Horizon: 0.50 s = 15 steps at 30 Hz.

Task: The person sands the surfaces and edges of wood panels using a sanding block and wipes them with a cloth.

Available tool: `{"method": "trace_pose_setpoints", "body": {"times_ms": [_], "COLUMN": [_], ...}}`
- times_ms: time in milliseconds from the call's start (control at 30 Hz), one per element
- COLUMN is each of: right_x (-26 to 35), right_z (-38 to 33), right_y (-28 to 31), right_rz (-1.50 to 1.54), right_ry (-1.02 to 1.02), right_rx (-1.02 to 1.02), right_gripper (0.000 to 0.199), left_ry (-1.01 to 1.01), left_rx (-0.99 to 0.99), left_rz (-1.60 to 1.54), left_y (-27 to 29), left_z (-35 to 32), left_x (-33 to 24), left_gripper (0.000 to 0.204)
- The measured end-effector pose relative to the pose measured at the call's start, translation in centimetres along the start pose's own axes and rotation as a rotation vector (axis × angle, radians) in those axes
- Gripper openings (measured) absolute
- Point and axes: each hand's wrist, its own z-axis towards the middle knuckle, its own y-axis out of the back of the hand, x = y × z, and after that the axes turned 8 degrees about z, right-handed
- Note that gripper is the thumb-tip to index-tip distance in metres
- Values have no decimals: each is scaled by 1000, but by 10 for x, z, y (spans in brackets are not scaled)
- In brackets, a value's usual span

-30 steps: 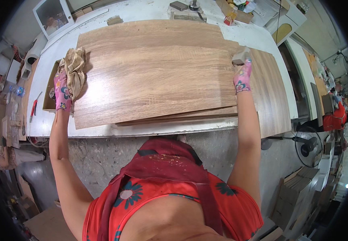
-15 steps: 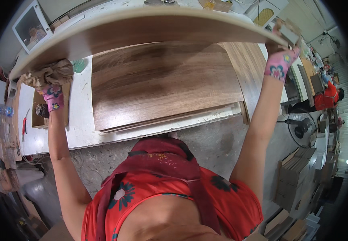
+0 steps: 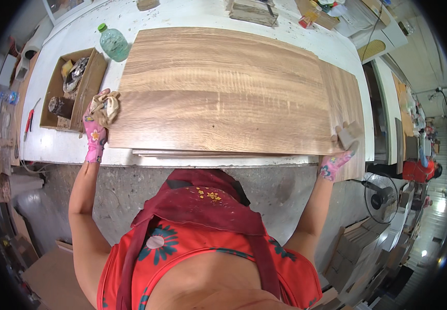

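Note:
A wood-grain board point(image 3: 218, 93) lies flat on other boards on the white table. My left hand point(image 3: 95, 132), in a pink flowered glove with bare fingertips, is closed on a crumpled beige cloth point(image 3: 105, 107) at the board's left edge. At its near right corner is my right hand point(image 3: 338, 155), gloved alike. Its fingers are closed around a small pale grey block point(image 3: 351, 135), partly blurred; whether they also press on the board I cannot tell. Another wood-grain board point(image 3: 347, 103) shows from underneath on the right.
Left of the boards stands an open cardboard box point(image 3: 94, 70) holding a dark roll and crumpled scraps. Beyond it is a green-tinted plastic bottle point(image 3: 113, 42). Red-handled pliers point(image 3: 29, 121) lie far left. A fan point(image 3: 381, 196) and a co-worker in red point(image 3: 418, 170) are at the right.
The board that was raised and tilted before me now lies flat on the stack. Both hands have come down and nearer with it, still holding the cloth and the block.

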Motion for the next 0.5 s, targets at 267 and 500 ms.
{"method": "trace_pose_setpoints", "body": {"times_ms": [267,500], "right_x": [37,-35], "right_z": [5,-14], "right_y": [-17,-200], "right_rz": [-291,-868], "right_ry": [31,-6], "right_rx": [-65,596], "right_gripper": [62,61], "left_ry": [179,-656], "left_rx": [-80,839], "left_rz": [11,176], "left_y": [62,-157], "left_z": [12,-33], "left_x": [-16,-120], "left_gripper": [30,37]}}
